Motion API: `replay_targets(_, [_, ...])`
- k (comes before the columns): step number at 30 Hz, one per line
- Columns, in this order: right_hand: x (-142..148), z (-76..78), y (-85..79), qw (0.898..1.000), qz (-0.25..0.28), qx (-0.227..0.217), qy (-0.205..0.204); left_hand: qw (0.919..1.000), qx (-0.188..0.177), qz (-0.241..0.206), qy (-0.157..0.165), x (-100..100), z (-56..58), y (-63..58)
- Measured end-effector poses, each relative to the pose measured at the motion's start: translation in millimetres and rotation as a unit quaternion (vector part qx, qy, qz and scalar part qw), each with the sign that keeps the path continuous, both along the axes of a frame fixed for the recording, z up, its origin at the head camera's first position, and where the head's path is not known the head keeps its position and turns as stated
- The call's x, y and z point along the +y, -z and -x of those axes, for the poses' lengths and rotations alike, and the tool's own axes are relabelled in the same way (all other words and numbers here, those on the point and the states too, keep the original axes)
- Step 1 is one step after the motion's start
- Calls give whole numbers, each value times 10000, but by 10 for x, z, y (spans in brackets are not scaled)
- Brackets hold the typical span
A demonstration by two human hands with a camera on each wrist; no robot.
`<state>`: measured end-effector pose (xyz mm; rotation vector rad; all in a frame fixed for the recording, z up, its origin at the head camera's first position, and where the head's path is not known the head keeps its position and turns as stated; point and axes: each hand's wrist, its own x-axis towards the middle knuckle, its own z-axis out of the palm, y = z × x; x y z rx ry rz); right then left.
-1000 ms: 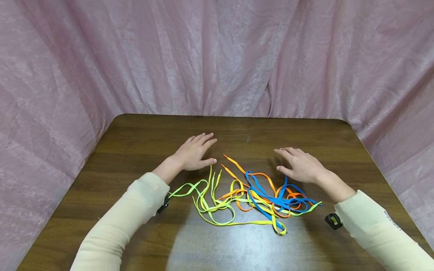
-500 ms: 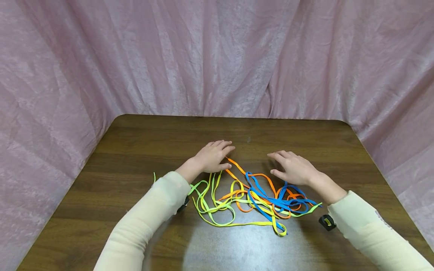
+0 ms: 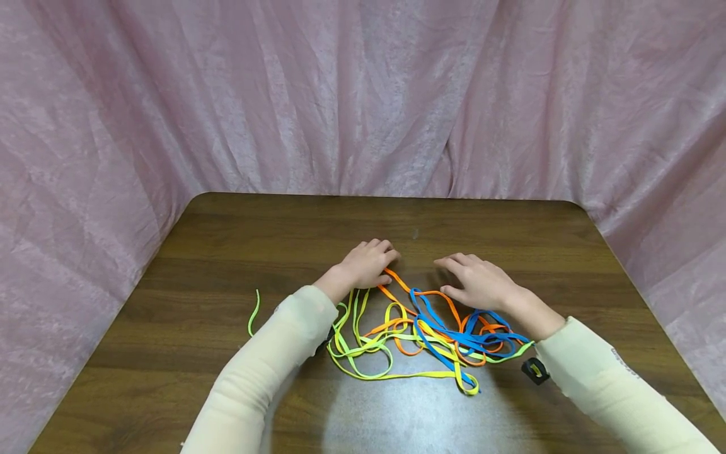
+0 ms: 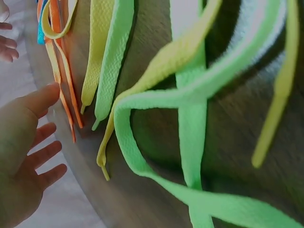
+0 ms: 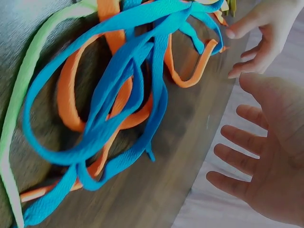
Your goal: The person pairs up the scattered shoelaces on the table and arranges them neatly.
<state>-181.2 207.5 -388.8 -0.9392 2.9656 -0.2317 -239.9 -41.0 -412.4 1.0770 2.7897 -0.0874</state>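
A tangle of flat shoelaces lies on the wooden table, seen in the head view. My left hand (image 3: 365,263) hovers at the free ends of the orange shoelace (image 3: 399,280), its thumb close to them; whether it touches cannot be told. In the left wrist view its fingers (image 4: 45,156) are loosely bent and apart, with nothing gripped. My right hand (image 3: 478,280) is above the far side of the blue shoelace (image 3: 482,339), fingers spread, holding nothing. A yellow shoelace (image 3: 422,374) and a light green shoelace (image 4: 192,142) run through the tangle's left part, partly behind my left forearm.
The brown wooden table (image 3: 295,214) has rounded far corners. Pink curtains (image 3: 363,94) hang behind it and at both sides. One light green lace end (image 3: 253,313) sticks out left of my left forearm. A black wrist device (image 3: 535,371) sits under my right sleeve.
My left hand has moved right and slightly nearer, to the orange lace ends, its fingers bending more. My right hand has shifted left. The laces have hardly moved.
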Motion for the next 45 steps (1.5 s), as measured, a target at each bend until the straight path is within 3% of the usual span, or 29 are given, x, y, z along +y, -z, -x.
replay_targets(19, [-211,11,36,9998,102,-164,-108,9991,-115,168,-377,50,-8,41])
replay_targets(24, [-243,24,22,9996,178,-165,-118,9993,12,228,-308,44,-19,55])
replay_targets(29, [-261,34,19,9993,347,16,-161,9999,144,0,-92,38,-41,29])
replay_targets(39, [-369,20,28,9973,718,107,-54,9921,1006,-453,592,-43,-180,-174])
replay_targets(45, [-472,-20,80,9963,769,70,-382,9756,1745,-882,997,-93,-309,-271])
